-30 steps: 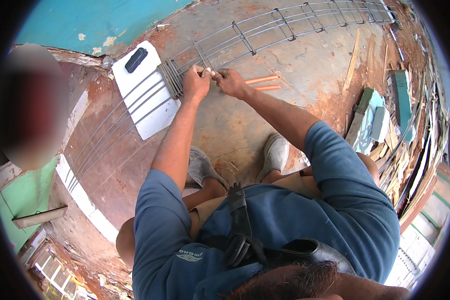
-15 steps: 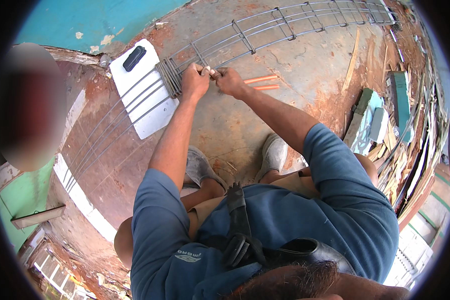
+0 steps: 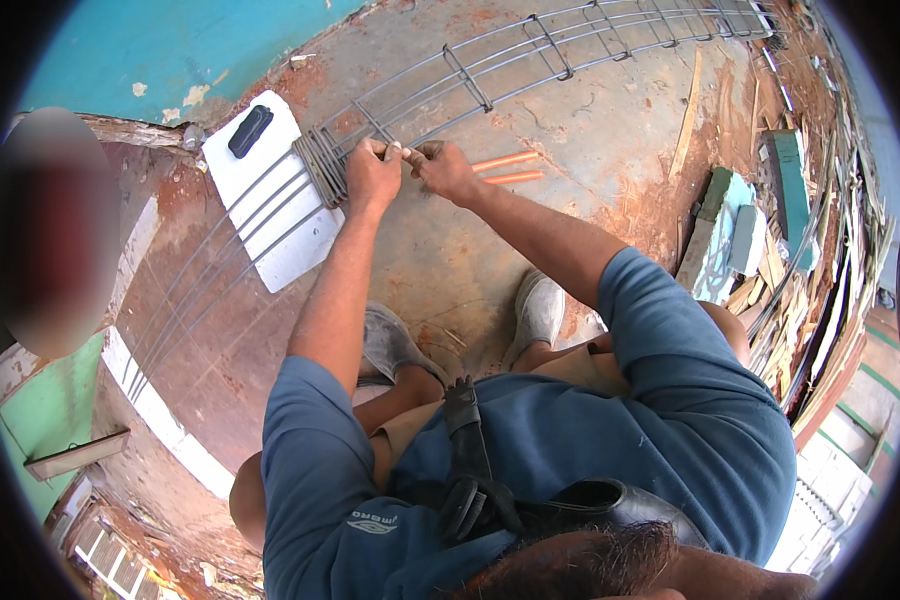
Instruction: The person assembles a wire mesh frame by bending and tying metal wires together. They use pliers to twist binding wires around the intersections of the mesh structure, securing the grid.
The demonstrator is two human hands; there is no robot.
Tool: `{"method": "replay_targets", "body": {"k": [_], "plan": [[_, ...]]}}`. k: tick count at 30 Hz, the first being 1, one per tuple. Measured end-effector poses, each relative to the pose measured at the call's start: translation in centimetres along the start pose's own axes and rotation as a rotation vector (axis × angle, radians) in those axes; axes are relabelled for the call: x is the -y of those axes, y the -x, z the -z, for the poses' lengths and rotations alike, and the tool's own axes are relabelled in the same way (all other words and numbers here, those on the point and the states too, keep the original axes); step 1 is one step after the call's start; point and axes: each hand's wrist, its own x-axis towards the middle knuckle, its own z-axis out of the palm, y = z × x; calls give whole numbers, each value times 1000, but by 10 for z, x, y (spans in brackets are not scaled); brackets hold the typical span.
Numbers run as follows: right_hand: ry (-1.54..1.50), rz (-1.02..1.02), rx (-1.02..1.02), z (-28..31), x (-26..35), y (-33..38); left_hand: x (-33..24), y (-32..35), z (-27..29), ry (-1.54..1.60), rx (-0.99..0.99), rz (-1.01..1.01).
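Note:
My left hand (image 3: 375, 172) and my right hand (image 3: 442, 168) meet fingertip to fingertip at the near side of a long steel rebar cage (image 3: 510, 98). Both have their fingers pinched closed; whatever lies between them is too small to make out. They are beside the lower corner of a square stirrup (image 3: 372, 120). Left of my left hand, several stirrups (image 3: 320, 165) are bunched together around the long bars. A tool's two orange handles (image 3: 510, 168) stick out to the right from behind my right hand. Its head is hidden, and I cannot tell whether it lies on the floor.
Under the bars is a white board (image 3: 300, 250) with a black case (image 3: 251, 131) on it. Long bars (image 3: 195, 290) run on toward the lower left. Painted blocks (image 3: 722, 235), wood scraps (image 3: 760, 290) and a wooden strip (image 3: 686, 115) lie rightward. A blurred figure (image 3: 50, 230) is at left.
The whole view has shifted slightly, so the cage appears a little farther left. My hands stay together at the same stirrup corner, with small changes in their finger positions.

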Motion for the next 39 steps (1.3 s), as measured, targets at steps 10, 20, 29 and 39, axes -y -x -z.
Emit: {"method": "replay_targets", "body": {"k": [10, 20, 29, 39], "plan": [[-49, -146, -29, -12, 1, 2, -3, -3, 7, 8, 48, 52], [-81, -140, -70, -22, 7, 7, -3, -9, 12, -1, 97, 55], [-65, -46, 14, -17, -1, 12, -4, -6, 0, -39, 33, 37], [573, 271, 84, 25, 35, -1, 3, -4, -6, -36, 15, 8]]}}
